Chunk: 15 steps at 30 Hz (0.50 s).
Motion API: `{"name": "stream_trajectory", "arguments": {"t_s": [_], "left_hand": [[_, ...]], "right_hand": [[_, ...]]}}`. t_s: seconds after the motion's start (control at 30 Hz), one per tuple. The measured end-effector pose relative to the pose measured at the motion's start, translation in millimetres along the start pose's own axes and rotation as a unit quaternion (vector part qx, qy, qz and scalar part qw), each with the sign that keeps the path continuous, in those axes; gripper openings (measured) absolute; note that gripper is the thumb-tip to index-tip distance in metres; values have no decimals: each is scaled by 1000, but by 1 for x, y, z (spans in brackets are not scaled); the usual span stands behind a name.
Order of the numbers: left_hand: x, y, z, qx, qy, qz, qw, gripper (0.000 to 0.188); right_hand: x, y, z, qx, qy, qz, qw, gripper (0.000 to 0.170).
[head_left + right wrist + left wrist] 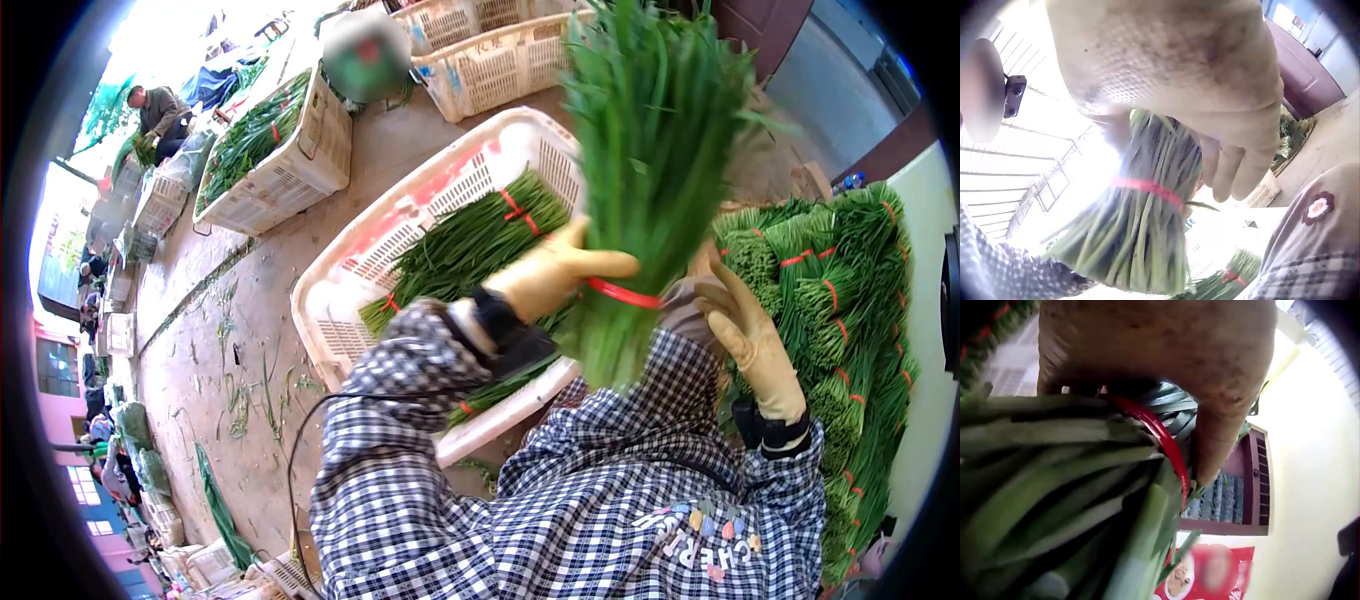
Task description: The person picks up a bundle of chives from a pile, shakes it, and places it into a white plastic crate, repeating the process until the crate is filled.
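Note:
A large bundle of long green stalks with a red band stands upright, cut ends down. The gloved left hand grips it around the banded part, thumb across the front. In the left wrist view the glove curls over the stalks beside the red band. To the right of the bundle, the gloved right hand has its fingers spread and slightly bent, not closed round it. The right wrist view shows this glove above and in front of the bundle; whether it touches the stalks cannot be told.
Below the bundle, a pale plastic crate holds banded green bundles. More bundles are piled at the right. Other crates stand farther off, and a person sits at the back left. Loose leaves lie on the floor.

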State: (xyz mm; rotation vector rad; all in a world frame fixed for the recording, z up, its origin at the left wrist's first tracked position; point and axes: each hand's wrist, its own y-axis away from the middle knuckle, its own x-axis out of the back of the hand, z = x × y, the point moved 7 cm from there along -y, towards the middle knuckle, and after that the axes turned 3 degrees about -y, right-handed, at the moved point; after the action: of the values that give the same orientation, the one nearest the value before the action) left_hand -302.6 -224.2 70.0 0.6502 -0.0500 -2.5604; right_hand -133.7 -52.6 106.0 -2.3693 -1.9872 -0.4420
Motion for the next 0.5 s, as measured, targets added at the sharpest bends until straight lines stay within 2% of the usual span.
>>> {"name": "stream_trajectory", "arguments": {"t_s": [0.13,0.23,0.3,0.37,0.43,0.5], "left_hand": [[107,68,11,-8,-161,126,979,80],[199,123,-20,0,-325,198,925,91],[252,163,-54,30,-571,235,786,102],[289,193,-121,186,-669,233,681,109],[302,224,-208,293,-719,158,610,111],[269,227,-230,342,-737,159,560,111]], "right_hand": [[1,6,28,-34,2,-3,999,73],[10,15,49,-91,14,12,996,67],[14,17,55,-95,15,23,995,63],[14,16,58,-78,38,27,996,58],[13,15,64,-85,42,22,995,57],[12,14,67,-90,51,24,994,57]]}}
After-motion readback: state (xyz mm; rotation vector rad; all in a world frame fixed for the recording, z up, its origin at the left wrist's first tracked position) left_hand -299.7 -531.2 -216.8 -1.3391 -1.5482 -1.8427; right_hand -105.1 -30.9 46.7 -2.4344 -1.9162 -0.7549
